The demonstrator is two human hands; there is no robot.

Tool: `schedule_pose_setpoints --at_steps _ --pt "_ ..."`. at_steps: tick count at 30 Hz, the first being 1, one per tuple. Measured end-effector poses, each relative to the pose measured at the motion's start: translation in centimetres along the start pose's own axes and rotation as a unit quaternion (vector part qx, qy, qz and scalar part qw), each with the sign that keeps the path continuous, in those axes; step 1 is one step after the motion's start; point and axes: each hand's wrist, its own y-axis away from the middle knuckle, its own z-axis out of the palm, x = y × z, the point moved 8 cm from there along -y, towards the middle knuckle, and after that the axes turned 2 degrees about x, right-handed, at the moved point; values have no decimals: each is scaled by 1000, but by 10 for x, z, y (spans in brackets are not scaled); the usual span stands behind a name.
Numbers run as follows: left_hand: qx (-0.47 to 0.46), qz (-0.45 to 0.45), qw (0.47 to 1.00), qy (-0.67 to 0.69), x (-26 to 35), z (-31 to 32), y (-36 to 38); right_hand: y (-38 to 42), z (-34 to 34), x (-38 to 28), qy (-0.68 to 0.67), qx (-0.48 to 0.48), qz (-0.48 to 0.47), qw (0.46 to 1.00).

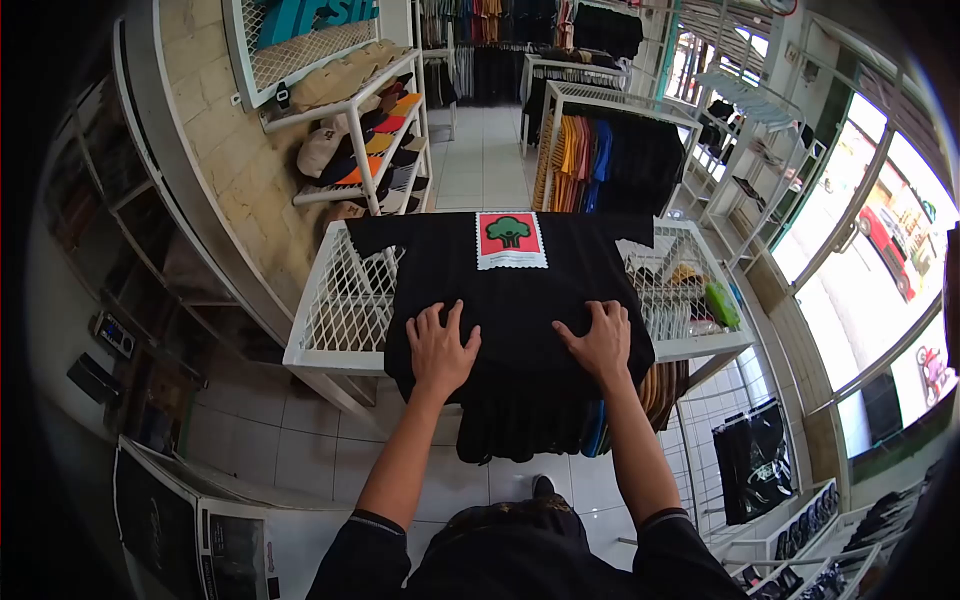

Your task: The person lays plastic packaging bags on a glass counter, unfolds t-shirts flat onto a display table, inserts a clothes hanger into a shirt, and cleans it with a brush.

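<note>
A black T-shirt lies spread over a white mesh-topped table, its sleeves out to both sides. On its far part is a stamp-shaped print with a green tree on red. My left hand rests on the left side of the shirt, fingers apart. Opposite it, my right hand presses on the right side, also with spread fingers. The near edge of the shirt hangs over the table's front.
Caps fill a white wall shelf at the left. Beyond the table stands a rack of hanging shirts. Dark garments hang beneath the tabletop. Glass doors line the right, and a packaged black item hangs nearby.
</note>
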Motion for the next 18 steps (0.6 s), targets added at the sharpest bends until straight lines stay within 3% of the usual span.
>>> schedule_pose_setpoints --at_steps 10,16,18 --pt "16 19 999 -33 -2 2 -2 -18 2 13 20 -70 0 997" --pt "-71 -53 996 -12 -12 5 -34 -31 14 24 32 -174 38 983" --pt "-39 -55 998 -18 -14 8 -39 -33 23 28 44 -252 58 965"
